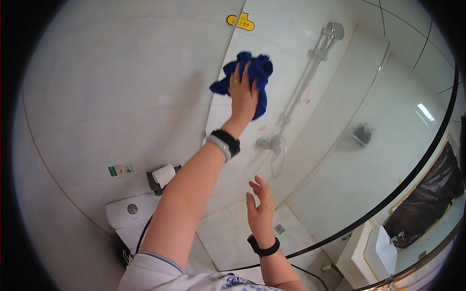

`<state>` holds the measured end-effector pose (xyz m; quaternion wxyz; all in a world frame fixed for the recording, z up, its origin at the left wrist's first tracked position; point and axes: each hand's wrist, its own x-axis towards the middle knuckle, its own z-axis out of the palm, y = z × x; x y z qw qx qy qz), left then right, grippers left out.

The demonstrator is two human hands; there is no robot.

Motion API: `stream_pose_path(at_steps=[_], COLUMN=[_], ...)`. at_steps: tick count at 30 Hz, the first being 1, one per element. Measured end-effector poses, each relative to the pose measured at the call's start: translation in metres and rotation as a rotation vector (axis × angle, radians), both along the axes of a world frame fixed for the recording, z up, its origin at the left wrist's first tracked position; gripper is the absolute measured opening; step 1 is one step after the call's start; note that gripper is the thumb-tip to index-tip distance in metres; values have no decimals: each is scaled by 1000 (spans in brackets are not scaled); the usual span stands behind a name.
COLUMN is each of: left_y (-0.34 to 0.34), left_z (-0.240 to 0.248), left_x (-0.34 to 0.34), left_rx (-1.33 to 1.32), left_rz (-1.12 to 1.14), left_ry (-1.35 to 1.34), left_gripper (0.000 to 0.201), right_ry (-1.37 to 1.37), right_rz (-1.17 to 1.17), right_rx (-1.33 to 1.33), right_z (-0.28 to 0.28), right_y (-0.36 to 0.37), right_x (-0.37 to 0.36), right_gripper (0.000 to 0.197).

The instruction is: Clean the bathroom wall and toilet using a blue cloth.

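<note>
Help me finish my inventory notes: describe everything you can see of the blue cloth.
The blue cloth is deep, plain blue, soft-looking and bunched into folds, with a pointed corner sticking out left and a longer flap hanging down at the right. The person's left hand lies over its front, fingers extended. It appears pressed against the clear glass panel, near that panel's left edge. Its underside is hidden; whether it is wet cannot be told.

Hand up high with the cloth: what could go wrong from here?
1. The blue cloth is bunched beneath the spread left hand, with a fold hanging below; it could slip or drop.
2. The yellow sticker is just above the cloth; a wider upward stroke might catch its edge.
3. The left arm is stretched far up while the right hand seems to grip nothing, so a slip might be harder to steady.
</note>
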<state>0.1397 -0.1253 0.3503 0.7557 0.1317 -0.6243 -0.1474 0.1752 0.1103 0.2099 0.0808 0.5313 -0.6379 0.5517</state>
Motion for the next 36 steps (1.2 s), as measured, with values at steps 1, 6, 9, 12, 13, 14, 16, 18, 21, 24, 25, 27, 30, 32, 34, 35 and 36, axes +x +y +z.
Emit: stream_pose_path(at_steps=[1, 6, 9, 12, 13, 14, 16, 18, 21, 24, 25, 27, 30, 32, 34, 35, 36], left_y=[-7, -27, -27, -26, -26, -25, -22, -19, -22, -38, -46, -63, -88, -98, -103, -106, -107], left_z=[15, 27, -2, -43, -57, -71, -90, -102, -98, -72, -58, -21, 26, 45, 45, 43, 39], left_x=[2, -1, -4, 0, -1, -2, 2, 3, 0, -7, -8, -10, -5, -4, -7, -8, -9], left_rx=[3, 68, 123, 172, 194, 219, 243, 276, 282, 266, 239, 199, 181, 161, 169, 177, 166], left_rz=[-7, -11, -6, -2, -15, -25, -25, -22, -16, 11, 55, 68, 64, 30, 32, 38, 26], left_ry=[-8, -28, -37, -35, -36, -51, -67, -81, -60, -47, -38, -40, -41, -39, -46, -55, -45], left_gripper=[50, 47, 46, 46, 47, 47, 47, 47, 47, 46, 47, 47, 46, 45, 45, 45, 45], right_ry=[-10, -16, -10, -17, -22, -25, -34, -34, -44, -57, -63, -59, -69, -71, -92, -94, -92], right_rz=[22, 32, 29, 42, 42, 46, 49, 49, 49, 53, 64, 64, 78, 75, 80, 78, 84], right_rx=[11, 17, 15, 27, 36, 39, 44, 53, 68, 67, 58, 73, 98, 99, 107, 109, 106], right_z=[-1, -2, -4, -8, -9, -10, -14, -17, -19, -20, -20, -18, -22, -21, -21, -20, -20], right_y=[-1, -3, -6, -9, -10, -12, -15, -18, -19, -19, -18, -16, -18, -16, -15, -15, -15], right_x=[2, 3, 1, 3, 3, 3, 4, 2, 0, -4, -4, -3, -1, 0, 1, 0, 0], right_gripper=[47, 46, 47, 46, 45, 45, 45, 45, 45, 45, 46, 46, 46, 45, 45, 45, 45])
